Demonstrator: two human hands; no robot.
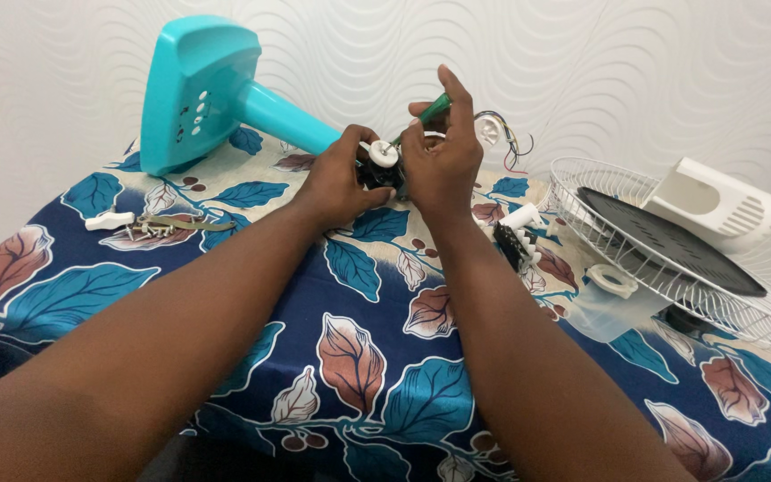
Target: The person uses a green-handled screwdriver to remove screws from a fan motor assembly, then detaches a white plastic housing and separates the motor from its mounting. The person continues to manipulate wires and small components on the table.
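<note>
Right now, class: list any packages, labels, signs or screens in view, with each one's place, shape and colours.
No packages, signs or screens in view.
Control panel: on the teal fan base, far left on the table; white round buttons with small markings beside them, too small to tell.

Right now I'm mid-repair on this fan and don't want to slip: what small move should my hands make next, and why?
Probably steady the small black fan part more firmly with your left hand before turning. Your right hand holds the green-handled screwdriver angled down onto the part's white cap, and the part is held up off the leaf-print cloth with nothing bracing it, so the tip could slip off.
</note>
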